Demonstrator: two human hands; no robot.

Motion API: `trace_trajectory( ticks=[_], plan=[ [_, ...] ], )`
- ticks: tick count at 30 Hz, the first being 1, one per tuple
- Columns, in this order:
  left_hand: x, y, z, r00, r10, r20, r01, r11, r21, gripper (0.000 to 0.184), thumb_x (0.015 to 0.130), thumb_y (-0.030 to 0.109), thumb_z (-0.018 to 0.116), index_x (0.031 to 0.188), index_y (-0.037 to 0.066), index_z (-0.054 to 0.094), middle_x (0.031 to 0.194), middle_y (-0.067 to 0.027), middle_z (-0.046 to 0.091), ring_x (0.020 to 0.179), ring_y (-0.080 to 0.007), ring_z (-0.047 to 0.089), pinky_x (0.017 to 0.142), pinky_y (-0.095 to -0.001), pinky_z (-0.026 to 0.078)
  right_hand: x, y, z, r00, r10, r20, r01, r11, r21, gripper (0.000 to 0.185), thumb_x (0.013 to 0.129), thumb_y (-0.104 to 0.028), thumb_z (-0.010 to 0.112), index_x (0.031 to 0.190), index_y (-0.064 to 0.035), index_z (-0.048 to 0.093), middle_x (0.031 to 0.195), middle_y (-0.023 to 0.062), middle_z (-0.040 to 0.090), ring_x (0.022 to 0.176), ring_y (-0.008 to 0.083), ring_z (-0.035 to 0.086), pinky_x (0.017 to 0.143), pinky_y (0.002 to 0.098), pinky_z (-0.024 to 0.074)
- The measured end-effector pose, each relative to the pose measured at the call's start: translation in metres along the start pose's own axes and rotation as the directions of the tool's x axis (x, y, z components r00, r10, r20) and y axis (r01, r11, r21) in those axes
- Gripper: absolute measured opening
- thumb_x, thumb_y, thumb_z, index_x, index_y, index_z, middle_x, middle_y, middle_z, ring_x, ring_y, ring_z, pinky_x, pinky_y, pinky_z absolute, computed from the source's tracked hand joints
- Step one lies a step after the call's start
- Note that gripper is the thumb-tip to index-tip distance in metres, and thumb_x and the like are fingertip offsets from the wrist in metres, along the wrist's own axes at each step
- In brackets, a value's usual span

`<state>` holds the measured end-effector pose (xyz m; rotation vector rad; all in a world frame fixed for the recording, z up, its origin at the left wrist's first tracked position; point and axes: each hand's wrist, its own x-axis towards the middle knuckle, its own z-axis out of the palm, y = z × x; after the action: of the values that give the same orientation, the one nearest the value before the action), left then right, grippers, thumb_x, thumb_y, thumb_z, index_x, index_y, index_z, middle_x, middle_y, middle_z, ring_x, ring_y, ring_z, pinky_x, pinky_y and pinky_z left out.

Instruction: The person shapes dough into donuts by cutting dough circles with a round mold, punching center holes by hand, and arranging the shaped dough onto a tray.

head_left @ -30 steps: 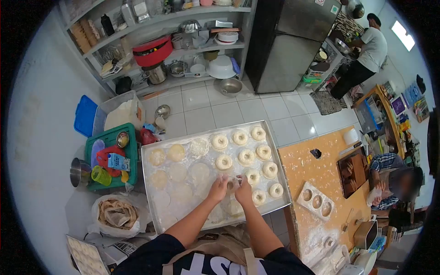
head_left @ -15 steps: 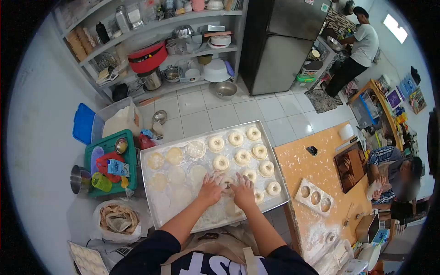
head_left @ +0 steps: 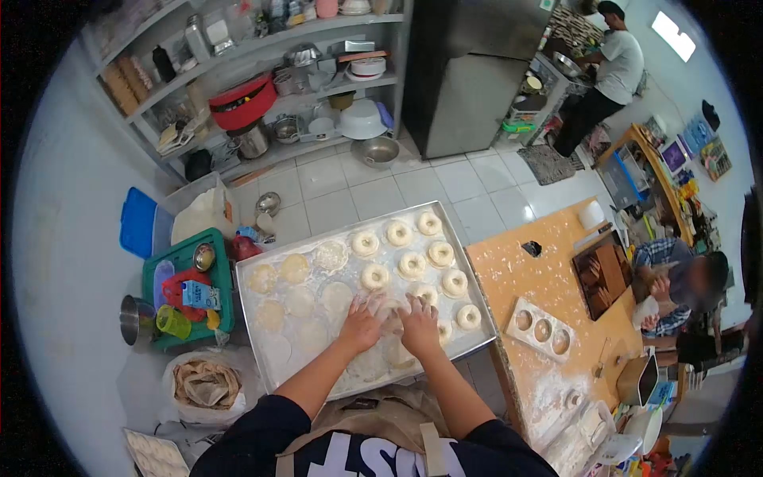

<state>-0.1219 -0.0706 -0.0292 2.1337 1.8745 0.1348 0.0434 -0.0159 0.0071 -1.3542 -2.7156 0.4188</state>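
Floured tray point(head_left: 308, 248) set left of the table point(head_left: 509, 270). Mid-tray, dough piece point(head_left: 389, 308) touched by left hand point(head_left: 361, 327) and right hand point(head_left: 419, 327); fingers point(head_left: 420, 309) loosely curled, grip can't be told. Could be torn if overstretched.

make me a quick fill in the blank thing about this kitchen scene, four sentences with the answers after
As pictured, the left hand and right hand are at a dough piece over the tray, and the wooden table is on the tray's ____ side. Each dough ring has a ____ in its middle. The white mould on the wooden table has ____ round hollows in a row. The lid directly left of the tub is coloured ____.

Missing words: right; hole; three; blue
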Motion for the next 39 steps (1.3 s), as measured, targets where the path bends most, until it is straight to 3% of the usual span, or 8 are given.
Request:
trace_trajectory(
  ticks=[9,13,22,26,29,30,35,39],
  plan=[
    [-0.009,0.033,-0.009,0.986,0.159,0.049,-0.158,0.987,-0.008,0.085,0.078,0.042,0.065,0.142,0.002,0.025,0.148,-0.0152,0.027,0.138,-0.0312,0.021,0.113,-0.0484,0.013,-0.084,0.065,-0.081,0.967,0.212,-0.14,-0.182,0.963,0.199,0.045,0.078,-0.025,0.068,0.117,-0.0092,0.053,0.126,0.0119,0.047,0.116,0.0321,0.044,0.094,0.0461,0.0348],
    [0.002,0.029,0.002,0.981,0.182,0.066,-0.186,0.981,0.06,0.091,0.073,0.033,0.072,0.142,-0.002,0.023,0.147,-0.0197,0.026,0.138,-0.0345,0.02,0.111,-0.0519,0.013,-0.185,0.121,-0.111,0.785,0.592,-0.184,-0.531,0.796,0.291,0.04,0.079,-0.02,0.065,0.116,-0.0089,0.053,0.121,0.0143,0.05,0.114,0.0336,0.045,0.093,0.0444,0.0349],
    [0.049,0.096,0.008,0.944,0.274,-0.186,-0.255,0.96,0.119,0.084,0.089,0.058,0.037,0.145,0.0,0.014,0.151,-0.0202,0.015,0.14,-0.0372,0.011,0.11,-0.0542,0.005,-0.534,0.244,-0.08,-0.2,0.839,-0.506,-0.775,0.18,0.605,0.03,0.084,-0.01,0.058,0.112,-0.0004,0.058,0.107,0.0222,0.061,0.103,0.0392,0.055,0.089,0.0426,0.0439],
    [0.087,0.205,0.021,0.887,0.41,-0.211,-0.393,0.912,0.12,0.083,0.09,0.059,0.034,0.145,0.002,0.014,0.152,-0.0195,0.012,0.14,-0.0363,0.01,0.11,-0.0535,0.005,-0.587,0.285,-0.021,-0.12,0.96,-0.252,-0.789,0.062,0.611,0.027,0.084,-0.012,0.053,0.108,-0.0003,0.06,0.11,0.0241,0.059,0.106,0.0394,0.054,0.093,0.0427,0.0416],
    [0.102,0.298,0.028,0.742,0.601,-0.298,-0.629,0.778,0.001,0.081,0.09,0.056,0.038,0.145,0.001,0.015,0.151,-0.0201,0.014,0.14,-0.0367,0.011,0.109,-0.0536,0.008,-0.57,0.314,0.011,0.239,0.909,-0.341,-0.726,0.4,0.56,0.036,0.072,0.003,0.045,0.105,0.001,0.06,0.106,0.0262,0.059,0.105,0.0396,0.053,0.094,0.0437,0.0402],
    [0.102,0.32,0.031,0.71,0.636,-0.302,-0.672,0.74,-0.024,0.081,0.09,0.056,0.039,0.145,0.001,0.015,0.151,-0.0202,0.015,0.139,-0.0371,0.012,0.109,-0.0537,0.009,-0.552,0.301,-0.041,0.315,0.947,-0.057,-0.81,0.3,0.504,0.035,0.07,0.004,0.047,0.103,0.0008,0.059,0.104,0.0267,0.059,0.104,0.0391,0.053,0.092,0.0448,0.0412],
    [0.093,0.373,0.052,0.643,0.69,-0.334,-0.729,0.684,0.01,0.079,0.089,0.055,0.041,0.144,0.003,0.018,0.15,-0.0191,0.018,0.138,-0.0395,0.013,0.109,-0.0544,0.009,-0.573,0.302,-0.085,0.48,0.875,0.054,-0.845,0.446,0.296,0.032,0.07,-0.015,0.067,0.098,-0.0019,0.058,0.104,0.0233,0.058,0.101,0.0376,0.055,0.085,0.043,0.0435],
    [0.095,0.373,0.065,0.666,0.683,-0.3,-0.704,0.709,0.05,0.08,0.088,0.056,0.042,0.144,0.005,0.019,0.15,-0.0183,0.018,0.138,-0.0392,0.011,0.109,-0.0543,0.009,-0.595,0.305,-0.068,0.481,0.874,-0.073,-0.692,0.429,0.581,0.046,0.066,-0.022,0.077,0.101,-0.003,0.055,0.103,0.0201,0.06,0.098,0.0337,0.058,0.082,0.0393,0.0454]
  ],
)
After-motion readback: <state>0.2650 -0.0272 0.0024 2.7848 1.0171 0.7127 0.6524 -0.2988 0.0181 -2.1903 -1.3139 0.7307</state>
